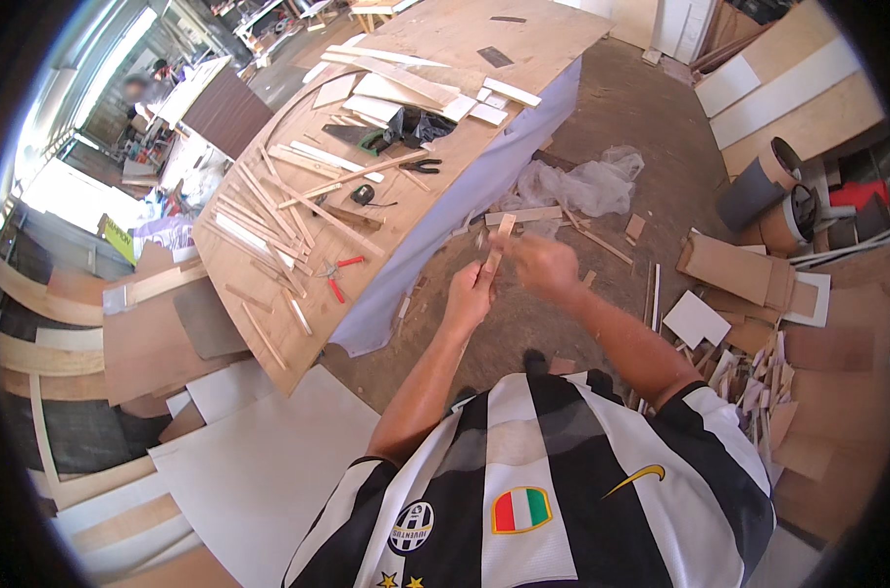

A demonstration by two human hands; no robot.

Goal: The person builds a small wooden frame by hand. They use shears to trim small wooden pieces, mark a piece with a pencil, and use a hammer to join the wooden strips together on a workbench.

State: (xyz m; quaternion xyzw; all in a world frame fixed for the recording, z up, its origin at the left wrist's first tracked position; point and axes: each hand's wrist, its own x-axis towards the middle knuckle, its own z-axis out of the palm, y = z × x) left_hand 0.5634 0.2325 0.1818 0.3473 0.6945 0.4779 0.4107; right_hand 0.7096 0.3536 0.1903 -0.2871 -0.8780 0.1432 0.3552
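**Cluttered workshop, with a wood strip (505, 226) held over the brown floor (651, 108)**

Daylight enters the workshop at upper left, where a blurred person (143, 95) appears in the background. A broad wooden table (553, 39) stands to the left, strewn with loose wood pieces (293, 162), red-handled pliers (329, 269), black-handled pliers (421, 167), a dark tape measure (363, 195) and crumpled black plastic (423, 127). A lavender sheet (367, 323) hangs along its near side.

The strip is in front of the wearer, beside the table rather than on it. The left hand (469, 294) is wrapped around its lower part. The right hand (546, 265) is blurred near the upper part, fingers drawn in; whether it grips anything cannot be told.

Markings show mostly on the wearer's black-and-white striped shirt (514, 441): a round, lettered badge (411, 527), a red, white and green shield (521, 511) edged in yellow, a yellow curved tick (636, 480), and two gold stars at the lower edge. Far left, a yellow-green package (118, 238) bears dark lettering. Translucent plastic sheeting (582, 186) lies crumpled on the floor beyond the hands.
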